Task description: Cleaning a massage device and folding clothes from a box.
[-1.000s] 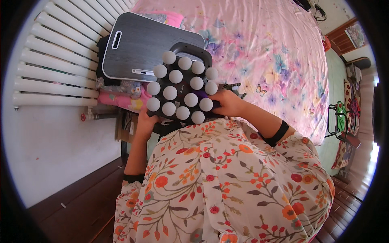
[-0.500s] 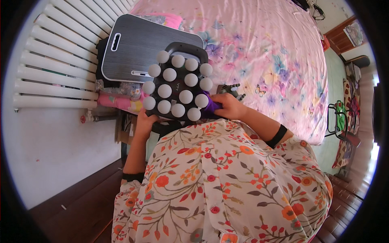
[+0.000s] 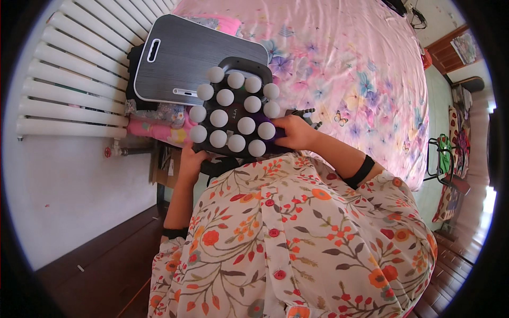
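In front of my body is a black panel (image 3: pixel 233 114) studded with several pale grey balls, with a looped black handle at its far end. My left hand (image 3: pixel 192 159) is closed at the panel's lower left corner; the panel partly covers its fingers, and what they grip is hidden. At the panel's right edge, my right hand (image 3: pixel 294 132) has its fingers pinched together on a bit of purple cloth (image 3: pixel 278 135). Black cloth (image 3: pixel 218 167) shows below the panel, between my hands. Whether either hand also bears the panel I cannot tell.
A grey wood-grain lap table (image 3: pixel 196 58) lies on folded bedding beyond the panel. To the right stretches a bed with a pink floral sheet (image 3: pixel 360 69). A white radiator (image 3: pixel 74 100) stands at the left, its red valve (image 3: pixel 108 152) below. A dark object (image 3: pixel 307 115) lies past my right hand.
The ball-studded panel has shifted slightly right and tilted a little. Less of the purple cloth shows beside my right hand. Both hands stay closed in nearly the same places.
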### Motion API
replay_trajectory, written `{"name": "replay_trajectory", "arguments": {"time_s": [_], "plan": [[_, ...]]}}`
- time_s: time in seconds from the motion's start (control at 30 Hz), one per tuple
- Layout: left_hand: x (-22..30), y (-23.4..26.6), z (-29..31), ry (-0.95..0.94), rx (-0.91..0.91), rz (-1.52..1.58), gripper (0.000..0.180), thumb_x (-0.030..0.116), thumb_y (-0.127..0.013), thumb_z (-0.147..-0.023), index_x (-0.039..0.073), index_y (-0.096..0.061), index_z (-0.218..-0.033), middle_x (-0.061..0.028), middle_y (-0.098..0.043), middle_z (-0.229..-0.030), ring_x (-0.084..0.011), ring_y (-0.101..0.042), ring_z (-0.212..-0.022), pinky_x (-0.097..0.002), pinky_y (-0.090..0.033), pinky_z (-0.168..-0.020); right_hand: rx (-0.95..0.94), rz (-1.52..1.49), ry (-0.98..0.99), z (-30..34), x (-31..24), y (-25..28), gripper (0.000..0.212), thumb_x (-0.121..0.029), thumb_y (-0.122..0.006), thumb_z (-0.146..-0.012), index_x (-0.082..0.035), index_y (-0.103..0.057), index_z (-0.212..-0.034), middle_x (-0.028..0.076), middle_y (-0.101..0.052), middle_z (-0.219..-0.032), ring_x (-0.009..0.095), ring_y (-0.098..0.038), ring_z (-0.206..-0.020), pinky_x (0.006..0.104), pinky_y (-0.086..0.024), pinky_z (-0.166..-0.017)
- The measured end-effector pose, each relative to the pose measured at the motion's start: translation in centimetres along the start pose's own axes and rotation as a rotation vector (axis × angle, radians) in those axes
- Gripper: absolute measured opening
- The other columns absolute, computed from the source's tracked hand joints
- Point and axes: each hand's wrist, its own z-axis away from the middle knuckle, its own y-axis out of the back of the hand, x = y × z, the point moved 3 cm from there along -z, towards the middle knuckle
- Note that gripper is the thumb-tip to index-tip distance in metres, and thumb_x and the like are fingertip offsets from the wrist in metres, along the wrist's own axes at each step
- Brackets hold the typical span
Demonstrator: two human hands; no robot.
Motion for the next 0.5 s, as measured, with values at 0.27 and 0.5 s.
{"name": "replay_trajectory", "arguments": {"time_s": [0.27, 0.5], "plan": [[0.6, -0.1, 0.6, 0.011, 0.027, 0.006, 0.036, 0.000, -0.055, -0.063, 0.000, -0.055, -0.099, -0.0050, -0.060, -0.076, -0.0142, -0.057, -0.066, -0.0247, -0.045, -0.060, -0.066, 0.256, 0.041, 2.4, 0.1, -0.4, 0.044, -0.020, -0.067, -0.066, -0.007, -0.058, -0.107, 0.013, -0.061, -0.094, 0.032, -0.060, -0.080, 0.0408, -0.047, -0.067], [-0.3, 0.4, 0.3, 0.032, 0.008, 0.011, 0.040, 0.000, -0.053, -0.063, -0.002, -0.053, -0.104, -0.0066, -0.061, -0.078, -0.0156, -0.058, -0.068, -0.0254, -0.046, -0.061, -0.031, 0.285, 0.220, 1.2, -1.2, -1.4, 0.037, -0.023, -0.066, -0.068, -0.007, -0.056, -0.100, 0.012, -0.059, -0.096, 0.033, -0.060, -0.082, 0.0407, -0.050, -0.067]]}}
